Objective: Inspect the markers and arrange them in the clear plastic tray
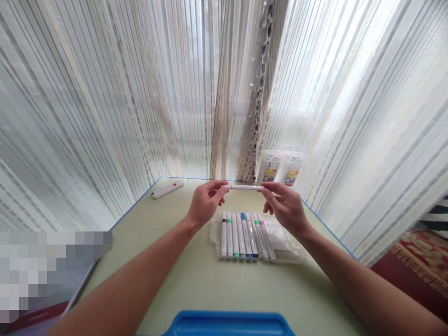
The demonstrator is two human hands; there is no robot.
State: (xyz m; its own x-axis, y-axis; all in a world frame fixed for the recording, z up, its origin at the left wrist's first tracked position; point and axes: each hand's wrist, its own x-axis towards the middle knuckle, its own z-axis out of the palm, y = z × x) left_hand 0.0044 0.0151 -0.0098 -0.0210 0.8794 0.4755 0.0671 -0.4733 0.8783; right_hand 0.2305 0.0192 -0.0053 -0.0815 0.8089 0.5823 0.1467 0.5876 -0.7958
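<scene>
A slim white marker (245,187) is held level between my two hands, above the far part of the table. My left hand (209,198) pinches its left end between thumb and fingers. At the other end, my right hand (283,201) grips it the same way. Below the hands lies a clear plastic case (294,255) with several white markers (240,235) side by side in it, some with black, green, blue or purple bands. The case's right portion shows bare plastic. Another white marker (167,190) with a green end rests at the far left of the table.
Two clear boxes with yellow labels (269,168) (292,169) stand at the back right by the striped curtain (182,93). A blue tray-like edge (229,324) lies at the table's front. Patterned fabric (427,261) is at the right; a blurred-out object sits at the left.
</scene>
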